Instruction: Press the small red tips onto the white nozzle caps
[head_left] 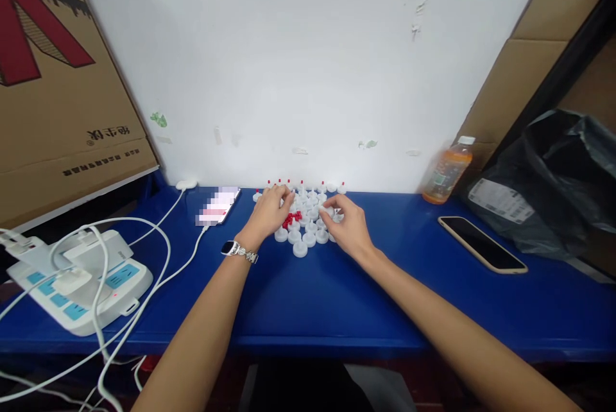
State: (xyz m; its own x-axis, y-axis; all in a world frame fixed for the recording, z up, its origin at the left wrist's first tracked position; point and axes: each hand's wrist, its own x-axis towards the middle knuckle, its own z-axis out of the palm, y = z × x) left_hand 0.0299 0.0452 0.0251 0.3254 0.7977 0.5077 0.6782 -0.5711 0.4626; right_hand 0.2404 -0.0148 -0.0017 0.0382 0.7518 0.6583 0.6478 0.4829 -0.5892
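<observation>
White plastic nozzle caps (pixel 300 248) stand crowded together on the blue table, and several at the back wear small red tips (pixel 301 182). A heap of loose red tips (pixel 291 219) lies among them, just right of my left hand (pixel 271 212). That hand is curled over the left side of the group, its fingers bent together; what they hold, if anything, is hidden. On the right side, the thumb and forefinger of my right hand (pixel 345 223) are closed on a white nozzle cap (pixel 328 210), partly covered by the fingers.
A phone (pixel 226 205) on a charging cable lies left of the caps; a power strip (pixel 91 296) with looping white cables is farther left. To the right are another phone (pixel 481 244), an orange drink bottle (pixel 447 171) and a black plastic bag (pixel 543 174). A white wall stands behind.
</observation>
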